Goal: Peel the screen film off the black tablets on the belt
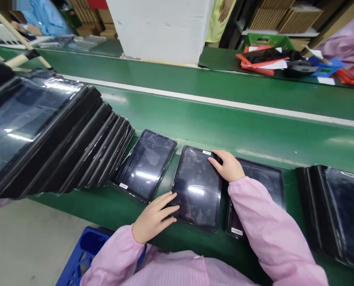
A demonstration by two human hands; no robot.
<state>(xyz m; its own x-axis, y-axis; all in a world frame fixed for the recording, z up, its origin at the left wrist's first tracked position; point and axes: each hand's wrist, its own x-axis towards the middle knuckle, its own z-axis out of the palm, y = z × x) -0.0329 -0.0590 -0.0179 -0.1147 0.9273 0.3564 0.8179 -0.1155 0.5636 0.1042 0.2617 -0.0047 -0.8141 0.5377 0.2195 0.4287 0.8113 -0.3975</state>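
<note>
Left hand (156,217): fingers spread wide, fingertips at the lower left edge of the middle tablet; nothing enclosed in the palm.
Right hand (228,165): thumb and fingers part-way open around the upper right corner of the same tablet, thumb over its face; cannot tell whether they grip it or only touch it.
Sleeves (117,254): pink, gathered at both wrists; the right one crosses over part of the right tablet.
Middle tablet (196,182): face up between the two hands, dark and glossy, a ceiling light reflected in it; small white label (206,152) near its top edge.
Left tablet (147,165): face up and tilted askew, just beside the left stack, its white label at the lower left corner.
Right tablet (262,178): face up beside the middle one, partly hidden by the arm, white label at its lower end.
Left stack (87,131): many tablets in clear film, leaning over one another in a fanned row.
Right stack (348,214): a few more tablets, leaning likewise, cut off by the picture's edge.
Table (177,111): green, bearing all the tablets, with a white strip (171,93) along its length.
Below: blue crate (72,264) near the left sleeve, on a grey floor (13,234).
Far side: large white box (162,29); to its right, red folders (263,63), a blue tray (327,66) and a green crate (266,39).
Co-workers: parts of people in blue, yellow and pink clothes, beyond the table.
</note>
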